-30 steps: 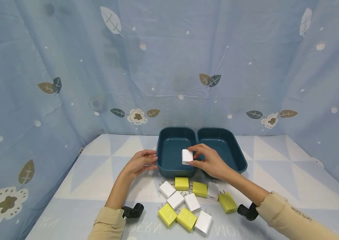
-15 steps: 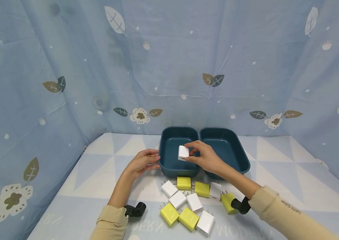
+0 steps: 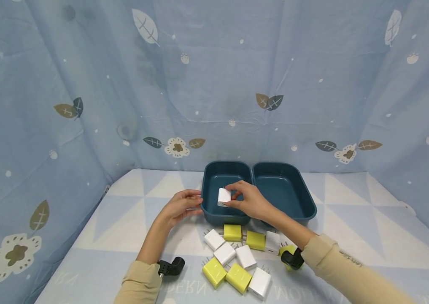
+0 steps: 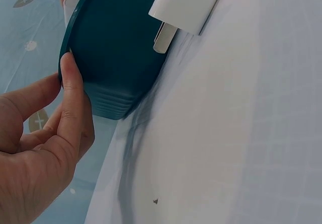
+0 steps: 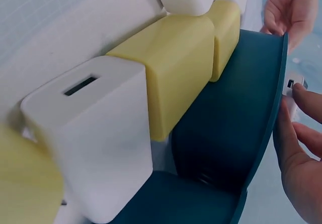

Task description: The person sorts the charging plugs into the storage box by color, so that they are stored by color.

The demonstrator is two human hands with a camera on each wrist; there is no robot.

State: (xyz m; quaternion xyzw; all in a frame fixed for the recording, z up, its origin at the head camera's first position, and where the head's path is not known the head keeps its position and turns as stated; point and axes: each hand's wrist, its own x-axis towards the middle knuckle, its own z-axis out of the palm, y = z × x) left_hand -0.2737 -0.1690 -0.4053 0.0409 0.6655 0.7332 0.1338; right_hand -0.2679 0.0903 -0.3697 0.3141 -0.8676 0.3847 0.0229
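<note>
My right hand point(image 3: 250, 200) pinches a white charger plug point(image 3: 224, 197) between thumb and fingers, above the inside of the left teal bin point(image 3: 226, 219). In the right wrist view, part of that plug shows beyond the bin's rim. At the same bin's left side, my left hand point(image 3: 179, 207) pinches the rim with its fingertips; the left wrist view shows them at the edge of the teal wall point(image 4: 115, 38). Several white charger plugs point(image 3: 225, 253) and yellow charger plugs point(image 3: 238, 278) lie on the table in front of the bins.
A second teal bin point(image 3: 307, 211) stands against the right side of the first. A patterned blue and white cloth point(image 3: 123, 228) covers the table. Blue curtain point(image 3: 214, 84) hangs behind. My right wrist camera point(image 3: 292, 258) hangs over one yellow plug, partly hiding it.
My right hand has moved left with the white charger plug, farther over the left bin. The left hand stays at the rim. The head view has shifted slightly.
</note>
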